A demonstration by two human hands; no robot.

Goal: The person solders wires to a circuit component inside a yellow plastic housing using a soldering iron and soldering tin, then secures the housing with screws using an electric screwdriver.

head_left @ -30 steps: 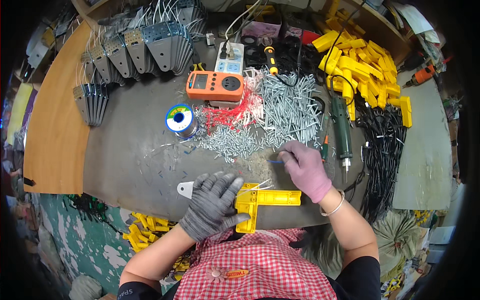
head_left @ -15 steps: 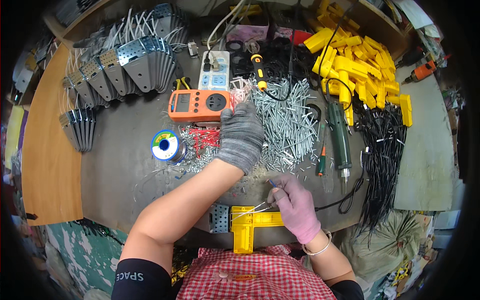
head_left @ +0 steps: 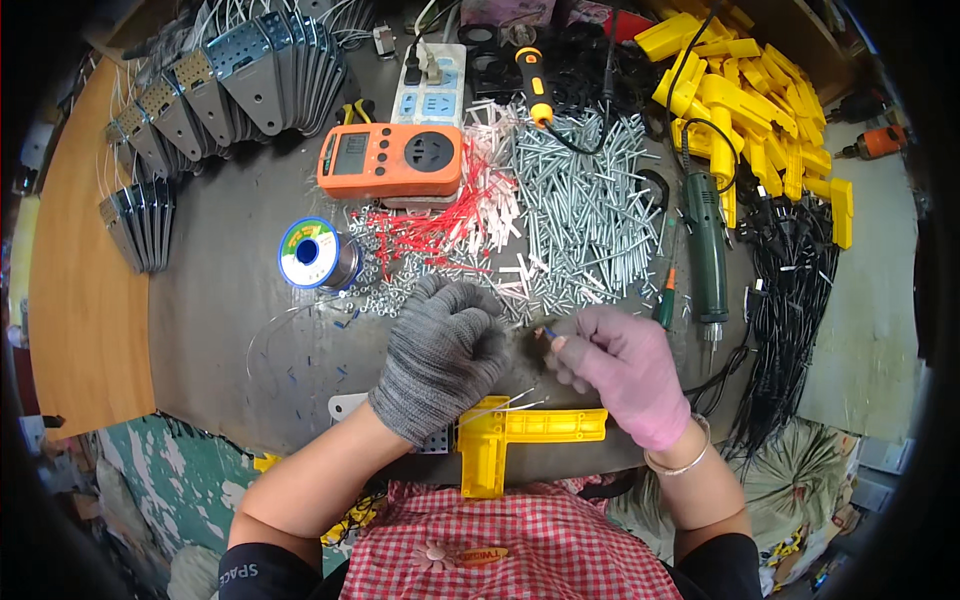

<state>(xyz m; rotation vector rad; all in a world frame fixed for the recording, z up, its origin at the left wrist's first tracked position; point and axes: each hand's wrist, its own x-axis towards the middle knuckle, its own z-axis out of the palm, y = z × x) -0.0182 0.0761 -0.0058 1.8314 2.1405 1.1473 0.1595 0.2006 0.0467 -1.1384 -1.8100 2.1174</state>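
Observation:
My left hand (head_left: pixel 437 355), in a grey knitted glove, is closed over the table just left of centre. Its fingers are curled together, and whatever they may hold is hidden. Opposite it, my right hand (head_left: pixel 630 375) in a pink glove pinches a short blue wire (head_left: pixel 549 334) with a copper-coloured bare end. A gap separates the two hands. Below them lies a T-shaped yellow plastic housing (head_left: pixel 485 460), its hollow side up. Two thin white wires (head_left: pixel 518 402) stick out over it. A perforated metal plate (head_left: pixel 436 442) adjoins the housing on the left, partly covered by my left hand.
Beyond my hands lie a solder spool (head_left: pixel 310 253), an orange meter (head_left: pixel 390 160), red and white strips, and a heap of screws (head_left: pixel 590 215). To the right are a green electric screwdriver (head_left: pixel 707 250), black cables (head_left: pixel 790 290) and yellow housings (head_left: pixel 750 110). Metal brackets (head_left: pixel 250 75) stand far left.
My left hand has come back from the red and white strips toward me, beside the right hand. My right hand has shifted slightly right and away from me, still pinching the blue wire.

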